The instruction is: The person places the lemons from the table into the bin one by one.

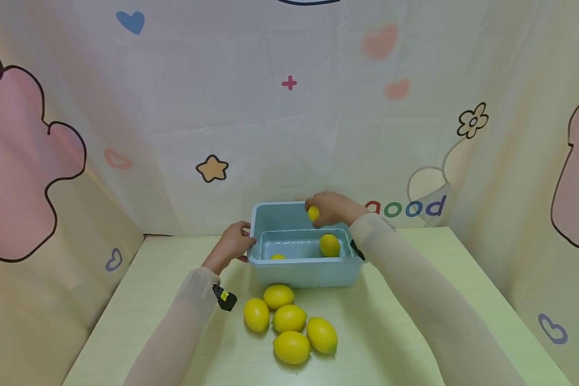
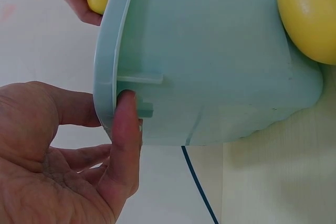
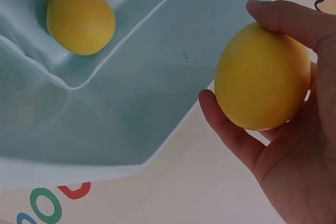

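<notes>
A pale blue plastic bin (image 1: 309, 273) stands upright toward the back of the table. My left hand (image 1: 235, 241) grips its left rim; the left wrist view shows the thumb (image 2: 126, 129) on the outer wall and fingers over the edge. Above the bin's back right part, my right hand (image 1: 335, 208) holds a yellow lemon (image 3: 262, 77) between thumb and curled fingers. Inside the bin, one lemon (image 1: 329, 245) lies at the right, and the top of another lemon (image 1: 277, 257) shows at the front left. The front wall hides the rest of it.
Several lemons (image 1: 289, 319) lie grouped on the light table (image 1: 391, 332) in front of the bin. A printed curtain (image 1: 289, 134) hangs close behind the bin and along both sides. Black wrist devices (image 1: 224, 298) sit on the sleeves.
</notes>
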Demonstrator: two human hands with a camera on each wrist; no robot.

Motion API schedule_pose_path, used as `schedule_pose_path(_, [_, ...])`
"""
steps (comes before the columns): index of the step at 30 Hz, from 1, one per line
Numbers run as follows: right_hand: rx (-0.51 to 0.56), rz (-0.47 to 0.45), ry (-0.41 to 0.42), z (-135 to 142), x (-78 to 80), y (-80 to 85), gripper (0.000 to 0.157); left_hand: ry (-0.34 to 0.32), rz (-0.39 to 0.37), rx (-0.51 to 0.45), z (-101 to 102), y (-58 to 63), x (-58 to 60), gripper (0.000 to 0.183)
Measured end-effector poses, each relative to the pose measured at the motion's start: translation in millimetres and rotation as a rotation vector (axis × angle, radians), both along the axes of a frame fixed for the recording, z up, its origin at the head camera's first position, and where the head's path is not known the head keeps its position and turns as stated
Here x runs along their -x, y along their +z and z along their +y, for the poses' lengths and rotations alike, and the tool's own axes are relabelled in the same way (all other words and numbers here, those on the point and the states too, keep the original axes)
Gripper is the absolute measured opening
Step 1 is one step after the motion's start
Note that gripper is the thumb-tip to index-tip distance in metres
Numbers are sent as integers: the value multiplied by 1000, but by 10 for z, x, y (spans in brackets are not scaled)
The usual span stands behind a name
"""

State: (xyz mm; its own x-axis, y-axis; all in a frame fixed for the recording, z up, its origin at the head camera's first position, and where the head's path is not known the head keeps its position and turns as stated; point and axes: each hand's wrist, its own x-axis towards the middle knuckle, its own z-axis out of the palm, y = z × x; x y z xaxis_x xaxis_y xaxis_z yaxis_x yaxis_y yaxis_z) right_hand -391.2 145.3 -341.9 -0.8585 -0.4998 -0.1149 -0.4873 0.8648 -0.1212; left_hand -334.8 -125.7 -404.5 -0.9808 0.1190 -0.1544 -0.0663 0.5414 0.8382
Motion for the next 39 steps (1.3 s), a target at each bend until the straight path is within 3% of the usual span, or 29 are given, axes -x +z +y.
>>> schedule_pose_path(11, [1,-161,-59,-44,-10,-21,47,-3,3,2,-11,14,12,52])
schedule_pose_path(28, [-28,-167,-12,-81,-57,-48,46,-6,2,-32,5,7,-17,51])
schedule_pose_path(39, [-22,-131,-24,-45,-50,-81,47,-10,9,-27,-10,-19,-13,51])
